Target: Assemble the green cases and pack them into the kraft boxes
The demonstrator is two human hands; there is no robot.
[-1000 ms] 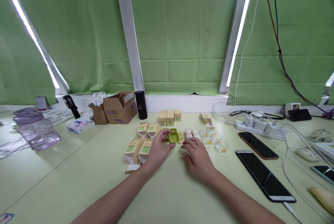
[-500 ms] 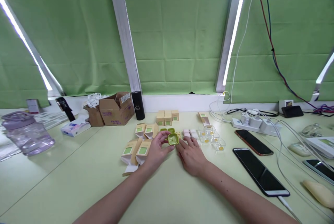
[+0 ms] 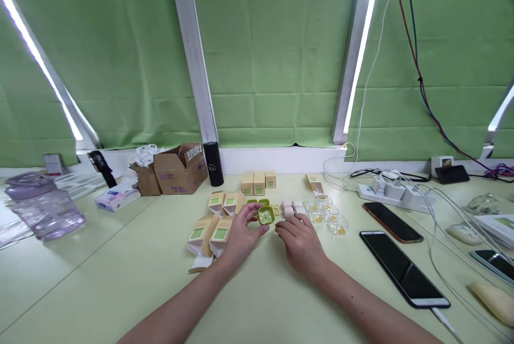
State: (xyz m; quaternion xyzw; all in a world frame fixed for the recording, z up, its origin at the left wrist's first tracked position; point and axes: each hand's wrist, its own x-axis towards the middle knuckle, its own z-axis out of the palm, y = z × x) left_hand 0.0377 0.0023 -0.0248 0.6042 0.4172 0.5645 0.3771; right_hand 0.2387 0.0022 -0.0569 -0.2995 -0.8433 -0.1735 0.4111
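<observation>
My left hand (image 3: 244, 231) grips a small green square tray (image 3: 265, 215) by its left side, its open face toward me. Another green tray (image 3: 263, 202) lies just behind it, partly hidden by my fingers. My right hand (image 3: 301, 239) is apart from the tray, to its right, with curled fingers drawn together; whatever they may hold is hidden. Tiny yellowish pieces (image 3: 276, 208) lie on the table behind the held tray. Past my right fingertips sit several pale pink blocks (image 3: 288, 209), and beside them several clear plastic cups (image 3: 337, 224) with yellow spots inside.
Open kraft boxes (image 3: 220, 234) with green labels stand left of my left hand; closed ones (image 3: 259, 181) are behind. A cardboard carton (image 3: 176, 175) and black cylinder (image 3: 212, 165) stand at the back. Phones (image 3: 401, 266), cables and a power strip (image 3: 395, 197) occupy the right.
My right hand has drawn slightly right and toward me, away from the tray, with its fingers more curled. The left hand still holds the tray in nearly the same place.
</observation>
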